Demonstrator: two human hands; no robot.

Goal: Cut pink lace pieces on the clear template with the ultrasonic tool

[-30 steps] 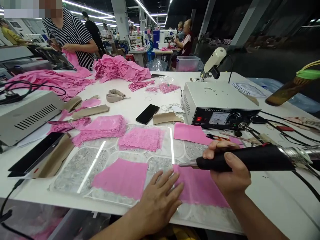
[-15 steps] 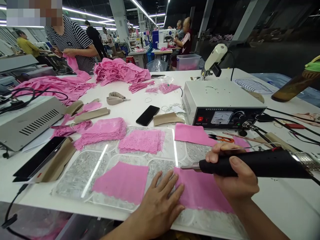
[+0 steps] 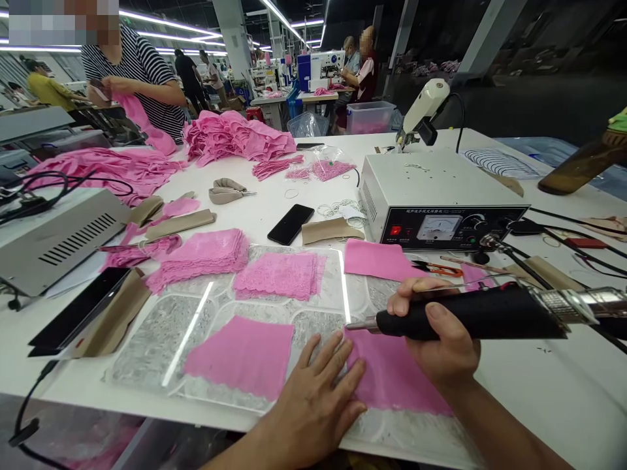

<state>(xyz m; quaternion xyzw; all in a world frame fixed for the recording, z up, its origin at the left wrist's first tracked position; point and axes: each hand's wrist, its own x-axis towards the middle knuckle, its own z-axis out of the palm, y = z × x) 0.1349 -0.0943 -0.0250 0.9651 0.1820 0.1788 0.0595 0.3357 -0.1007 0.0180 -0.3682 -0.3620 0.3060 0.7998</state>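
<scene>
My right hand (image 3: 441, 343) is wrapped round a black-handled ultrasonic cutting tool (image 3: 470, 313), whose metal tip points left over the upper left edge of a pink fabric piece (image 3: 392, 375). That piece lies on a clear glass plate (image 3: 147, 339) over lace. My left hand (image 3: 313, 398) lies flat with fingers spread on the left edge of the same fabric. A second pink fabric piece (image 3: 242, 356) rests to the left on the plate.
A white control box (image 3: 435, 202) with a dial stands behind. Stacks of pink lace (image 3: 281, 274), a phone (image 3: 290, 224), scissors (image 3: 435, 267), cables and a grey machine (image 3: 53, 238) surround the plate. A person in a striped shirt (image 3: 142, 72) handles pink cloth across the table.
The cutting tool's tip has shifted slightly left and down toward the fabric edge. My left hand stays flat on the fabric. The striped-shirt person raised their pink cloth.
</scene>
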